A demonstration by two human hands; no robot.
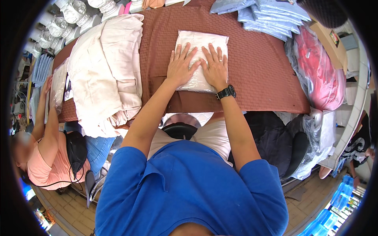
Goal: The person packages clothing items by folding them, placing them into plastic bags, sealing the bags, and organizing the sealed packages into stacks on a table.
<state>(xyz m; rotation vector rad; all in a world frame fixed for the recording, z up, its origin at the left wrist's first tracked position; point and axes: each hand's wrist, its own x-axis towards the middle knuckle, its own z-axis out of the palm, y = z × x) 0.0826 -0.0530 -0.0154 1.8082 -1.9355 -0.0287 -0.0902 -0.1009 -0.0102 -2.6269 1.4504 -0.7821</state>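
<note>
A pale folded garment in a clear plastic bag [202, 38] lies flat on the brown tablecloth [260, 70] in front of me. My left hand [182, 65] rests on its left half, fingers spread and palm down. On the right half lies my right hand [215, 67], also flat with fingers apart; a black watch [226, 92] is on that wrist. The two thumbs nearly meet over the middle of the package. Neither hand grips anything. To the left, a large heap of off-white garments [108, 67] covers the table and hangs over its near edge.
Light-blue packaged garments [271, 17] are stacked at the far right. Beside them are a clear bag of red cloth [317, 70] and a cardboard box [330, 45]. At left, a seated person [59, 157] reaches to another bagged package [59, 86]. White mannequin-like forms [75, 13] stand behind.
</note>
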